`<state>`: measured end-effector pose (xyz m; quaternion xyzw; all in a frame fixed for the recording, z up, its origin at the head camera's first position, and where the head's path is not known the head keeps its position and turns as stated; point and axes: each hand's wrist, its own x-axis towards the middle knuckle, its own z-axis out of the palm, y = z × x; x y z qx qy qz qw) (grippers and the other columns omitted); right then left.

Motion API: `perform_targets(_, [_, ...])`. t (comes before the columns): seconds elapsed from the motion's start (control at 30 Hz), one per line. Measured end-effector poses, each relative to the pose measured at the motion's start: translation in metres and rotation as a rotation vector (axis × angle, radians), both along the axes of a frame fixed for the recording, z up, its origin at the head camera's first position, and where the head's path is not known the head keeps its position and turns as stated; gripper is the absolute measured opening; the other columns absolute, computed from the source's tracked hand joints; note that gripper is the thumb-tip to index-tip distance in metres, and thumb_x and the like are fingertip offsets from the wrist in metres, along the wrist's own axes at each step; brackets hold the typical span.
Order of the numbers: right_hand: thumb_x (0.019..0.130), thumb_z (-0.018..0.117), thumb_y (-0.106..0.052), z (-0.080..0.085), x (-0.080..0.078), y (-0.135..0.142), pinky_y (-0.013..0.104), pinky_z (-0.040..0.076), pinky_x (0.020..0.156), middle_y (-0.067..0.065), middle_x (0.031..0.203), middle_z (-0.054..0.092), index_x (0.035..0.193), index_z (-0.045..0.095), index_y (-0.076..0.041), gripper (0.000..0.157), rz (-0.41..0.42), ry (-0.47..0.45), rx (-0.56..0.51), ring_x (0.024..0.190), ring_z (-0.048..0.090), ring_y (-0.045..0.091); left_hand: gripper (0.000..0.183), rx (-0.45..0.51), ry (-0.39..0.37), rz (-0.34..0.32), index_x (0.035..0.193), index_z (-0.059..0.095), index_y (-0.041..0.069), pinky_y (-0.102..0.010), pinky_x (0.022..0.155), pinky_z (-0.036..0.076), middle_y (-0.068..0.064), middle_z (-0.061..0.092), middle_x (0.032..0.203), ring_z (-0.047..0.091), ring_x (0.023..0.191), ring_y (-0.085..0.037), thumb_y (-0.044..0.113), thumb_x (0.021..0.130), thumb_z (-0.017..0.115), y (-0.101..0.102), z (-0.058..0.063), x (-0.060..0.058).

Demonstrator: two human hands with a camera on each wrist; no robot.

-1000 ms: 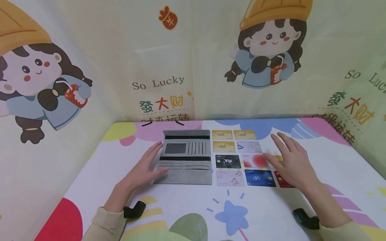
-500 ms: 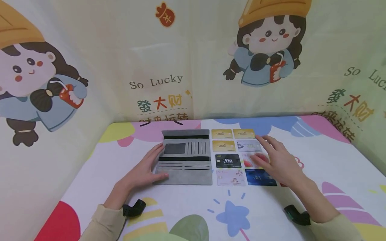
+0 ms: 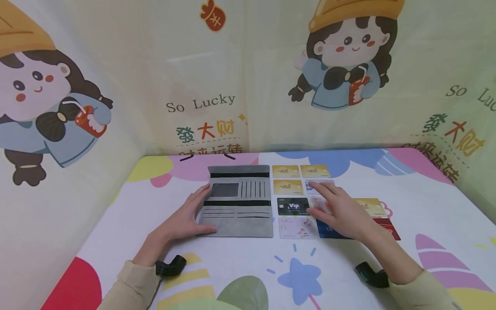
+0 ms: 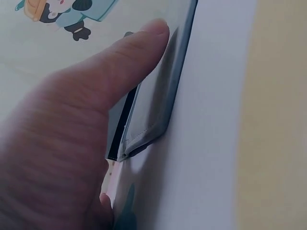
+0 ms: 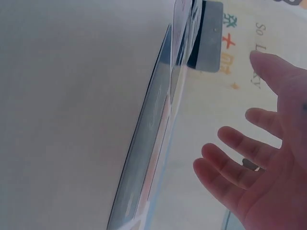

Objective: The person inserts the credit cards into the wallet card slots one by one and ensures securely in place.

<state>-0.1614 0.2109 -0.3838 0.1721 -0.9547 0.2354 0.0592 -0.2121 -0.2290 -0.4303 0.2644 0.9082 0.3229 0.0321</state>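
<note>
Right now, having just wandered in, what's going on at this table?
A person's left hand rests at the left side of an open grey wallet. Their right hand hovers over cards laid out in rows beside the wallet. Its fingers are spread, and it isn't gripping any card.

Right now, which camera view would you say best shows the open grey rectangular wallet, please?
The head view, showing the open grey rectangular wallet nearly whole; left wrist gives a steep partial view, right wrist one end.
</note>
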Motion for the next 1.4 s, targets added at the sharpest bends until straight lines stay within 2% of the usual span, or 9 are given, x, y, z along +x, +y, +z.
perform_targets(0.33, [0.087,0.080,-0.038,0.000,-0.001,-0.018,0.057,0.053,0.092,0.019,0.141,0.054,0.145,0.054,-0.013,0.068,0.068,-0.020,0.052,0.122,0.055,0.039,0.108,-0.072,0.011,0.024,0.159,0.029,0.011,-0.060,0.115,0.026,-0.007,0.024,0.165,0.022,0.149,-0.032,0.056,0.077,0.082,0.002,0.001,0.000])
perform_targets(0.47, [0.087,0.080,-0.037,-0.001,-0.001,-0.020,0.055,0.053,0.091,0.016,0.136,0.058,0.143,0.056,-0.012,0.066,0.094,-0.014,0.058,0.110,0.060,0.034,0.106,-0.090,0.019,0.037,0.158,0.032,0.012,-0.060,0.114,0.027,-0.008,0.026,0.164,0.025,0.147,-0.032,0.057,0.076,0.081,0.001,0.000,-0.002])
perform_targets(0.63, [0.086,0.081,-0.038,-0.001,-0.001,-0.024,0.053,0.053,0.093,0.012,0.129,0.061,0.140,0.058,-0.014,0.064,0.116,-0.065,0.044,0.109,0.060,0.029,0.101,-0.108,0.031,0.027,0.156,0.036,0.012,-0.060,0.113,0.029,-0.007,0.029,0.163,0.027,0.146,-0.032,0.058,0.077,0.080,0.000,0.000,-0.002])
perform_targets(0.77, [0.085,0.082,-0.040,0.001,-0.002,-0.027,0.050,0.054,0.091,0.009,0.122,0.063,0.138,0.059,-0.014,0.064,0.137,-0.123,0.054,0.103,0.060,0.025,0.098,-0.127,0.054,0.015,0.155,0.039,0.011,-0.057,0.118,0.019,-0.007,0.031,0.162,0.027,0.146,-0.031,0.057,0.078,0.079,-0.001,0.001,-0.002])
perform_targets(0.9, [0.083,0.083,-0.043,0.004,-0.002,-0.029,0.050,0.054,0.091,0.010,0.121,0.064,0.134,0.062,-0.013,0.064,0.146,-0.159,0.089,0.105,0.060,0.026,0.095,-0.139,0.072,0.006,0.153,0.042,0.009,-0.054,0.121,0.010,-0.008,0.032,0.161,0.028,0.147,-0.030,0.056,0.079,0.079,-0.002,0.003,-0.002])
perform_targets(1.13, [0.078,0.087,-0.034,0.001,0.000,-0.034,0.050,0.055,0.091,0.012,0.127,0.061,0.129,0.065,-0.012,0.061,0.144,-0.187,0.115,0.115,0.056,0.032,0.095,-0.143,0.067,0.013,0.153,0.042,0.011,-0.058,0.114,0.029,-0.006,0.032,0.161,0.029,0.144,-0.032,0.058,0.078,0.078,-0.001,0.003,-0.001])
perform_targets(1.27, [0.075,0.089,-0.033,0.000,0.002,-0.035,0.048,0.056,0.088,0.010,0.130,0.060,0.129,0.066,-0.014,0.062,0.128,-0.194,0.131,0.119,0.054,0.033,0.095,-0.140,0.066,0.015,0.153,0.042,0.011,-0.058,0.114,0.028,-0.007,0.031,0.161,0.029,0.144,-0.032,0.057,0.078,0.079,0.000,0.005,-0.001])
perform_targets(1.4, [0.075,0.089,-0.032,-0.001,0.001,-0.035,0.044,0.058,0.086,0.008,0.123,0.062,0.125,0.068,-0.012,0.058,0.138,-0.184,0.145,0.111,0.056,0.029,0.097,-0.145,0.059,0.022,0.154,0.040,0.012,-0.058,0.114,0.028,-0.006,0.031,0.161,0.029,0.144,-0.031,0.057,0.078,0.079,0.000,0.005,-0.002])
